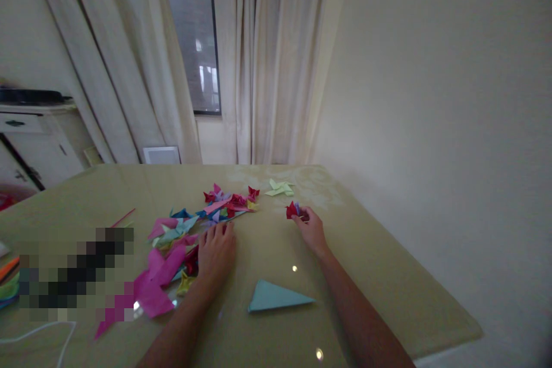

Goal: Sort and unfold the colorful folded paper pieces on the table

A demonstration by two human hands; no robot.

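My left hand (217, 252) lies flat on the table (379, 253) with its fingers stretched out, resting at the edge of a heap of coloured folded paper pieces (202, 215). My right hand (309, 229) reaches further out and pinches a small red folded paper piece (292, 210) between its fingertips. A light blue paper folded into a triangle (276, 296) lies between my forearms, near the front. A pale green folded piece (280, 188) sits beyond the red one.
Large magenta paper scraps (157, 282) lie left of my left arm. A white cable (38, 333) curls at the front left. Curtains (259, 69) and a window (192, 29) stand behind the table, a white cabinet (30, 144) at far left.
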